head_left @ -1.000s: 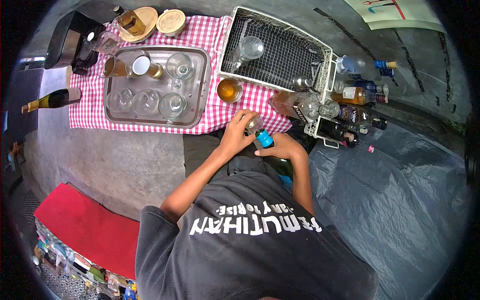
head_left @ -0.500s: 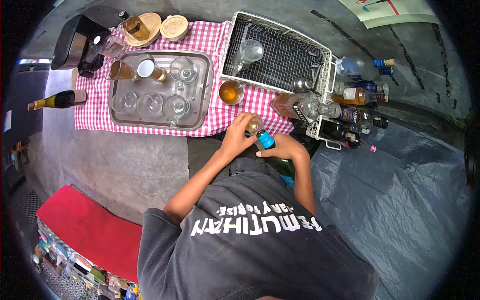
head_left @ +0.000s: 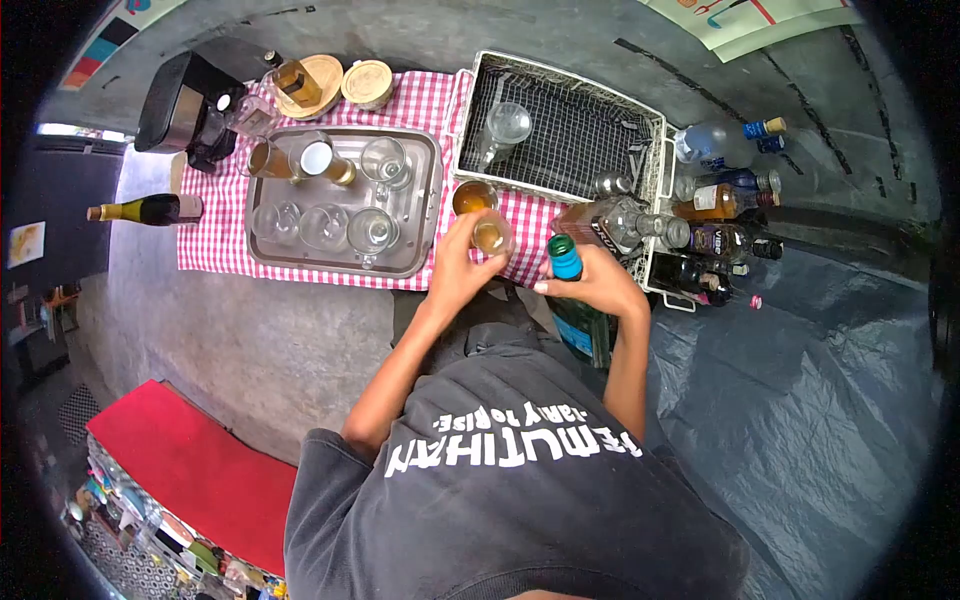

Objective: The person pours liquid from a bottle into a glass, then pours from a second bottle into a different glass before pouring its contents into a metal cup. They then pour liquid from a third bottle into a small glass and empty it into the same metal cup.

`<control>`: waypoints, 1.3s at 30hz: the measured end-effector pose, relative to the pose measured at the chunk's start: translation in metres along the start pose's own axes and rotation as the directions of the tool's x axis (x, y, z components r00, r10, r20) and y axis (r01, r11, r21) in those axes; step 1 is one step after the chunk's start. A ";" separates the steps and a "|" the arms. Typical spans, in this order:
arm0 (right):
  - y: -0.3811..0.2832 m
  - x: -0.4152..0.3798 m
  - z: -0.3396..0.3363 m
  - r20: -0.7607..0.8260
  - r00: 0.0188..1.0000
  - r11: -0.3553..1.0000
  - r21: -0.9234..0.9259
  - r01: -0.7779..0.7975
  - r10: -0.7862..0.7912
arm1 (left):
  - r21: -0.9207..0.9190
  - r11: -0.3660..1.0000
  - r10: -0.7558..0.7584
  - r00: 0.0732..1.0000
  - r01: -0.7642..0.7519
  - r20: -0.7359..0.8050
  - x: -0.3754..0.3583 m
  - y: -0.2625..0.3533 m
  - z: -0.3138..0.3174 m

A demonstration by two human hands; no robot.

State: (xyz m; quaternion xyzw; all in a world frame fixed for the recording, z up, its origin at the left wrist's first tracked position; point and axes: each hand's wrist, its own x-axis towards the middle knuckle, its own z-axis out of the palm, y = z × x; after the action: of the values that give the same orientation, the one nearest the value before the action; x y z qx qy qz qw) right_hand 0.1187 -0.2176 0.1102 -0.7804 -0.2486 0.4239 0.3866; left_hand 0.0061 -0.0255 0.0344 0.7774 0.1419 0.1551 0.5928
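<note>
My left hand (head_left: 464, 258) is closed round a small clear glass (head_left: 491, 236) with a little pale amber liquid in it, held over the table's front edge. Just behind that glass stands another glass of darker amber drink (head_left: 474, 194). The fingers of my right hand (head_left: 604, 282) wrap the neck of a green bottle (head_left: 582, 330) with a blue collar. Its uncapped mouth points up and away from me, and the bottle stands apart from the small glass. Beyond my right hand, a large clear bottle of pinkish liquid (head_left: 592, 222) is on the checked cloth.
A metal tray (head_left: 430, 215) holds several glasses and mugs. Behind my hands is a white wire basket (head_left: 560, 188) with a glass mug (head_left: 508, 124) inside. Several bottles (head_left: 715, 200) crowd the right end. A dark green bottle (head_left: 150, 209) lies at the left edge.
The small glass and the bottle mouth, close together before, have moved apart. My left hand has shifted left with the glass; my right hand has brought the bottle right and more upright.
</note>
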 end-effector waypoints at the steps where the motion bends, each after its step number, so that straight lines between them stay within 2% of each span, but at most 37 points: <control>1: -0.005 0.000 -0.004 -0.030 0.999 1.000 0.005 -0.011 0.011 | 0.011 1.000 -0.007 1.000 0.007 -0.027 0.004 0.001 -0.006; 2: -0.012 -0.002 -0.006 -0.036 0.999 1.000 0.007 -0.005 0.005 | 0.043 0.998 0.038 0.997 -0.035 -0.063 0.008 0.003 -0.011; 4: -0.027 -0.005 -0.009 -0.195 0.980 0.997 0.065 0.050 -0.037 | 0.019 1.000 0.020 0.996 -0.019 -0.086 0.013 0.018 -0.021; 5: -0.030 -0.005 -0.010 -0.199 0.979 0.996 0.067 0.060 -0.045 | -0.008 1.000 -0.004 0.994 0.003 -0.111 0.015 0.022 -0.025; 7: -0.039 -0.006 -0.013 -0.304 0.949 0.992 0.062 0.108 -0.085 | 0.029 0.999 0.048 0.990 -0.044 -0.136 0.018 0.019 -0.031; 9: -0.055 -0.007 -0.015 -0.362 0.919 0.983 0.035 0.180 -0.156 | -0.048 0.998 -0.045 0.986 0.037 -0.159 0.020 0.016 -0.034; 11: -0.066 -0.006 -0.017 -0.459 0.879 0.952 0.189 0.241 -0.131 | -0.029 0.999 -0.038 0.985 0.033 -0.169 0.021 0.018 -0.036; 12: -0.070 -0.005 -0.017 -0.507 0.845 0.926 0.210 0.313 -0.171 | -0.055 0.997 -0.054 0.983 0.045 -0.174 0.021 0.017 -0.037; 13: -0.075 -0.004 -0.018 -0.552 0.799 0.901 0.180 0.395 -0.240 | -0.082 0.995 -0.070 0.981 0.056 -0.180 0.021 0.017 -0.037; 16: -0.093 -0.004 -0.025 -0.603 0.758 0.895 0.157 0.418 -0.248 | -0.108 0.991 -0.094 0.976 0.073 -0.197 0.021 0.019 -0.038; 18: -0.102 0.001 -0.027 -0.665 0.691 0.873 0.118 0.473 -0.284 | -0.155 0.983 -0.124 0.971 0.093 -0.202 0.020 0.020 -0.040; 20: -0.104 0.010 -0.030 -0.739 0.597 0.857 0.052 0.512 -0.312 | -0.128 0.987 -0.119 0.970 0.093 -0.210 0.019 0.021 -0.043; 21: -0.105 0.014 -0.032 -0.741 0.596 0.857 0.053 0.513 -0.311 | -0.104 0.990 -0.113 0.969 0.092 -0.218 0.019 0.021 -0.044; 24: -0.106 0.030 -0.036 -0.818 0.459 0.836 -0.047 0.546 -0.347 | -0.123 0.987 -0.131 0.965 0.106 -0.225 0.018 0.019 -0.045; 32: -0.079 0.087 -0.039 -0.901 0.307 0.851 -0.113 0.513 -0.305 | -0.135 0.984 -0.149 0.961 0.120 -0.233 0.020 0.012 -0.051; 35: -0.064 0.109 -0.038 -0.912 0.329 0.883 -0.069 0.464 -0.244 | -0.063 0.992 -0.121 0.970 0.110 -0.209 0.023 0.017 -0.053; 36: -0.059 0.118 -0.037 -0.922 0.309 0.867 -0.054 0.495 -0.233 | -0.063 0.992 -0.120 0.971 0.109 -0.206 0.024 0.016 -0.053; 37: -0.054 0.122 -0.037 -0.917 0.335 0.890 -0.043 0.455 -0.215 | -0.065 0.993 -0.108 0.973 0.097 -0.202 0.025 0.014 -0.052; 39: -0.045 0.133 -0.033 -0.931 0.294 0.913 -0.085 0.399 -0.216 | -0.066 0.994 -0.096 0.976 0.085 -0.197 0.027 0.011 -0.051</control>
State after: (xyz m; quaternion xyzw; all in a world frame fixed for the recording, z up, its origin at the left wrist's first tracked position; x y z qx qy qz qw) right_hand 0.2133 -0.1092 0.0955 -0.7836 -0.0968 -0.1534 0.5942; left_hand 0.0098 0.0273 0.0595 0.7334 0.2315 0.2093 0.6039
